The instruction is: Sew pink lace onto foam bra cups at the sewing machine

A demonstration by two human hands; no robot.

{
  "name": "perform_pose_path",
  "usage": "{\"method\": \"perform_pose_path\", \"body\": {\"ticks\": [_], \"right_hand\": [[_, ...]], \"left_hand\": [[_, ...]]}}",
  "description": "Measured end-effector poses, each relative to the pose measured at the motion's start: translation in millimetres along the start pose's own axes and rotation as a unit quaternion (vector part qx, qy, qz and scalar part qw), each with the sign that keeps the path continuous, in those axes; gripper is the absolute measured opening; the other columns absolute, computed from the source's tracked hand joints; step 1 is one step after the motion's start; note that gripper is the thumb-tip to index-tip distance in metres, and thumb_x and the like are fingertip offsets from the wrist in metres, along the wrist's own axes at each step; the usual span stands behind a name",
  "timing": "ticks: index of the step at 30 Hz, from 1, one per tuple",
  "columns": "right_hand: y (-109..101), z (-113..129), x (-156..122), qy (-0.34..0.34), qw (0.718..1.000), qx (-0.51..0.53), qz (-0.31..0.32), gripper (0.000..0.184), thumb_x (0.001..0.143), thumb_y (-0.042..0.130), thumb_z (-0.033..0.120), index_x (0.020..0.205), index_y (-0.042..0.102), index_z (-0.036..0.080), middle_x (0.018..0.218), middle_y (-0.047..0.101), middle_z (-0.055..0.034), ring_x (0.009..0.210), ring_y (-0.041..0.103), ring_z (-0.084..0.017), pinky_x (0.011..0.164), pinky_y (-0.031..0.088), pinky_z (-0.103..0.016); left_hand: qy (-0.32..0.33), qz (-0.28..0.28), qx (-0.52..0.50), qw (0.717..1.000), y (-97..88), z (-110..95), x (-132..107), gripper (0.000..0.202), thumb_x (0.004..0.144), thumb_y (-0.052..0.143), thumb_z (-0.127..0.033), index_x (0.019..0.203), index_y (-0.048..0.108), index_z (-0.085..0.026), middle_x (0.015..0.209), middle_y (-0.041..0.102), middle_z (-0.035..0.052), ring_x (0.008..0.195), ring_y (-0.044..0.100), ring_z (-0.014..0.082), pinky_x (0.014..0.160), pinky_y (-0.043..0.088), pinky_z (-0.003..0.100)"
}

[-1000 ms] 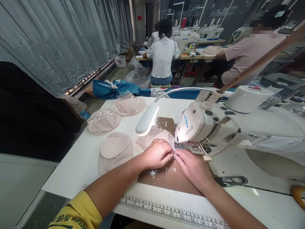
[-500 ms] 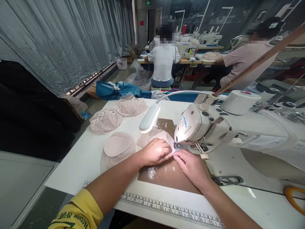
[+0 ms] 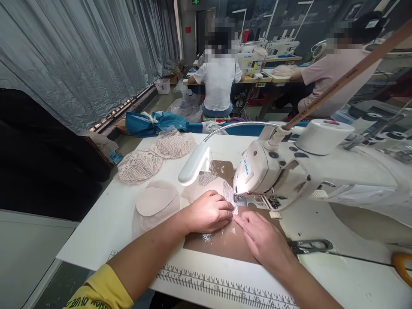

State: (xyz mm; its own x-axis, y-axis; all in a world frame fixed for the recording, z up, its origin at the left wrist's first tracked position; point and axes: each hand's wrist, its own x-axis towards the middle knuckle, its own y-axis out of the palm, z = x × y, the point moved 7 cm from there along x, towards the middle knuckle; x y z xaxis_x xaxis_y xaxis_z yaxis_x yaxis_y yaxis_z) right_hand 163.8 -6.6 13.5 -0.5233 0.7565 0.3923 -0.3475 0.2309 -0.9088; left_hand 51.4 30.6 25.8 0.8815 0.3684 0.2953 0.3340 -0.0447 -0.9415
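Note:
My left hand (image 3: 208, 213) lies curled on a pale lace piece (image 3: 222, 189), pinching its edge just in front of the needle of the white sewing machine (image 3: 277, 171). The fingertips of my right hand (image 3: 262, 238) press the same lace edge from the right, fingers together and flat on the brown plate (image 3: 222, 246). Both hands meet right below the machine head. The lace runs back under the lamp (image 3: 193, 164).
Stacks of lace cups (image 3: 140, 165) and padded cups (image 3: 156, 201) sit at the table's left. Snips (image 3: 310, 246) lie right of my right hand, a ruler strip (image 3: 225, 285) along the front edge. Two other people sit at machines behind.
Both hands have stayed at the needle; my right hand has slid slightly back toward me and the view has shifted a little.

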Motion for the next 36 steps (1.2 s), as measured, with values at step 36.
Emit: {"method": "perform_pose_path", "body": {"ticks": [36], "right_hand": [[6,-14,6,0.021,0.999,-0.009,-0.027,0.034,0.094,0.036,0.023,0.107,0.066,0.017,0.087,0.069,-0.0039,0.058,0.063,-0.014,0.055,0.049,-0.028]], "left_hand": [[-0.328,-0.007,0.077,0.941,0.7,72,-19,0.033,0.092,0.040,-0.027,0.119,0.058,-0.022,0.132,0.052,0.0081,0.121,0.044,0.0285,0.097,0.037,0.045]]}}
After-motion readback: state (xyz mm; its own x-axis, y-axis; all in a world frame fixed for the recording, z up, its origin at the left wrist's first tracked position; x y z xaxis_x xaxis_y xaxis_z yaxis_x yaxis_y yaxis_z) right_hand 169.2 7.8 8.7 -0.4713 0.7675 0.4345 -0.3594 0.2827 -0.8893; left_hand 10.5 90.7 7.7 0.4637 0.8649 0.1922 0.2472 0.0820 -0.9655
